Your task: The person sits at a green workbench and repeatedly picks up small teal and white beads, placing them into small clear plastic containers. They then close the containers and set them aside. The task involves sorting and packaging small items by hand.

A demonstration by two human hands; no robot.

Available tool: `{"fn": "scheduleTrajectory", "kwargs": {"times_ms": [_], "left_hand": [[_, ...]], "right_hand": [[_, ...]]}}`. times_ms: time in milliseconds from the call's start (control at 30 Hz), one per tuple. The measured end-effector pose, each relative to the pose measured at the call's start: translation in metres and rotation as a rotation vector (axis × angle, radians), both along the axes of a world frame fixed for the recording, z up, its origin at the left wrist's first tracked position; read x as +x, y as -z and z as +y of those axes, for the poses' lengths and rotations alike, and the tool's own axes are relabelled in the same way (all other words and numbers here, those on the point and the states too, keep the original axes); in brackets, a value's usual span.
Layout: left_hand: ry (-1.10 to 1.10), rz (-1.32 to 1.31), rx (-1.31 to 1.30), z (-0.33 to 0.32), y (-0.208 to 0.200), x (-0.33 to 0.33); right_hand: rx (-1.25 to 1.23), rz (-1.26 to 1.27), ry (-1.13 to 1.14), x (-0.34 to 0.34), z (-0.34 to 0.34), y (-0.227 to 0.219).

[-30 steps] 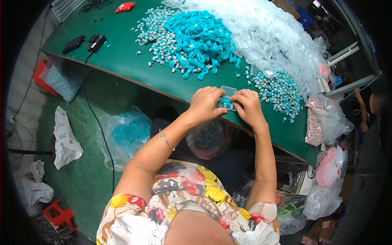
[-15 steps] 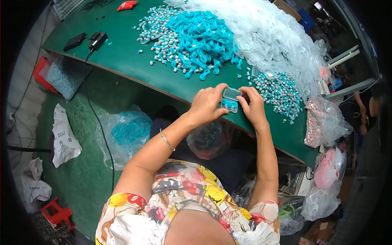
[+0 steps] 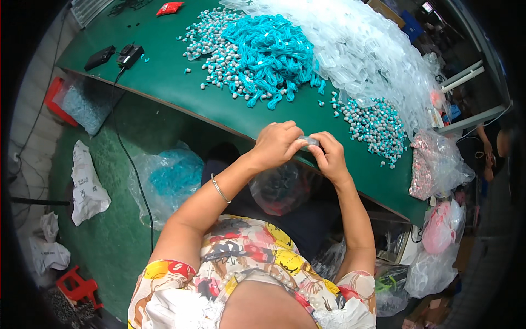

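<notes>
Two ends of one small translucent case (image 3: 310, 141) are being gripped, left hand (image 3: 279, 145) and right hand (image 3: 331, 157) pinching opposite sides, probably for steadiness, by the worktop's (image 3: 164, 77) near edge. Turquoise cords (image 3: 274, 46) are lying farther back, seemingly within reach.

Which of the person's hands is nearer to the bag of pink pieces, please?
The right. The right hand is left of the bag of pink pieces, with green tabletop between them; the left hand is farther left, across the small clear box.
</notes>
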State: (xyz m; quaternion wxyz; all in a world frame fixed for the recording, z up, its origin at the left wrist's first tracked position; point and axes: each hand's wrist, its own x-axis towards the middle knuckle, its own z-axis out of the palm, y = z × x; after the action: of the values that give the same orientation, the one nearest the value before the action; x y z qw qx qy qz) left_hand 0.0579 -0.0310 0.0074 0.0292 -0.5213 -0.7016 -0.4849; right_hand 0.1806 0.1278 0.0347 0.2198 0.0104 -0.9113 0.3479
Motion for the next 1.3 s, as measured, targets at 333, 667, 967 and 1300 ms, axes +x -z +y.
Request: {"fn": "scheduleTrajectory", "kwargs": {"times_ms": [333,667,967,1300], "left_hand": [[0.105,-0.150,0.031,-0.009,-0.002,-0.009],[0.354,-0.086,0.089,-0.016,-0.003,-0.013],[0.185,-0.129,0.123,-0.013,-0.001,0.002],[0.304,0.169,-0.224,-0.011,0.056,0.076]], "right_hand": [[-0.072,-0.047,-0.011,-0.004,-0.009,-0.010],[0.069,-0.015,-0.173,0.006,-0.009,-0.027],[-0.044,-0.152,-0.169,-0.003,0.012,-0.032],[0.788,-0.026,0.625,-0.021,0.146,-0.010]]}}
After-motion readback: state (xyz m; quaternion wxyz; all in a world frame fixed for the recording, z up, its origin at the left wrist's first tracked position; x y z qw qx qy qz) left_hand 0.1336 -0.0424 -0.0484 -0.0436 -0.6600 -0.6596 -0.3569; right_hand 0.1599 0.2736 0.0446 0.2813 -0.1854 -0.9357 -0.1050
